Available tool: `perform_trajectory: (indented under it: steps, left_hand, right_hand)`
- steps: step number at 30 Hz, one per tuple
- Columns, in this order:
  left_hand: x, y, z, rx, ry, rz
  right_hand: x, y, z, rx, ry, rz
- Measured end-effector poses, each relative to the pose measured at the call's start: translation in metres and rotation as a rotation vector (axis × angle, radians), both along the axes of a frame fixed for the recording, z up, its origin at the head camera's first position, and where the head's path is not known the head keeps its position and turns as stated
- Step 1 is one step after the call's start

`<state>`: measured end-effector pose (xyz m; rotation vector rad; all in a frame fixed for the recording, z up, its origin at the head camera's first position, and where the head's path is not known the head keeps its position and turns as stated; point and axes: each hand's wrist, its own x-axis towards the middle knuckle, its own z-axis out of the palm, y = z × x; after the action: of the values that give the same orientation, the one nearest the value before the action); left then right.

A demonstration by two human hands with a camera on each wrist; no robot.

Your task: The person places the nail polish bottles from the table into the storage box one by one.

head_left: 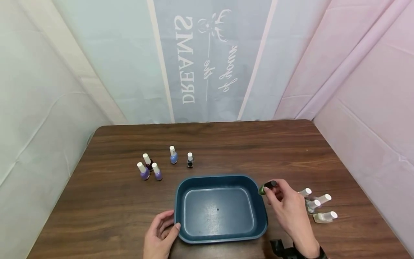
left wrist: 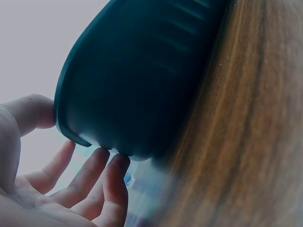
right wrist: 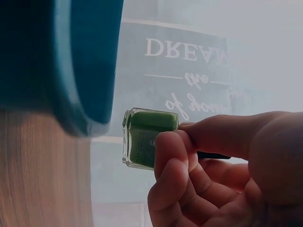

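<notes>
A dark blue rectangular tray [head_left: 218,241] stands on the brown table. My left hand [head_left: 160,235] holds its left side, the thumb on the rim and the other fingertips against the outer wall, as the left wrist view shows. My right hand [head_left: 288,205] pinches a green nail polish bottle [right wrist: 151,137] with a black cap, near the tray's right rim. In the head view the bottle lies tilted, its glass end toward the tray. Nothing lies inside the tray.
Several white-capped clear polish bottles [head_left: 325,216] stand or lie right of my right hand, partly hidden by it. Behind the tray to the left are purple bottles [head_left: 144,173], a dark one [head_left: 149,164], a blue one [head_left: 174,158] and a black one [head_left: 190,162].
</notes>
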<state>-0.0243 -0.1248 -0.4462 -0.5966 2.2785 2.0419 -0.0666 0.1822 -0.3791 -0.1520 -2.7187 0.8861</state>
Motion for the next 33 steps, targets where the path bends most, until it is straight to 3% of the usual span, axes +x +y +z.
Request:
perform_trajectory:
  steps: [6, 13, 23, 33]
  left_hand:
    - [0.001, 0.001, -0.001, 0.014, 0.033, -0.005]
    - [0.000, 0.000, -0.002, 0.014, 0.011, 0.002]
    - [0.000, -0.001, -0.002, 0.033, -0.012, -0.010]
    - [0.000, -0.002, -0.002, 0.049, 0.049, -0.018]
  right_hand:
    - [-0.004, -0.007, 0.003, 0.020, 0.043, 0.051]
    - [-0.008, -0.016, 0.005, -0.003, -0.037, 0.086]
    - [-0.015, -0.029, 0.007, -0.001, -0.066, 0.141]
    - [-0.024, -0.046, 0.008, 0.005, -0.086, 0.225]
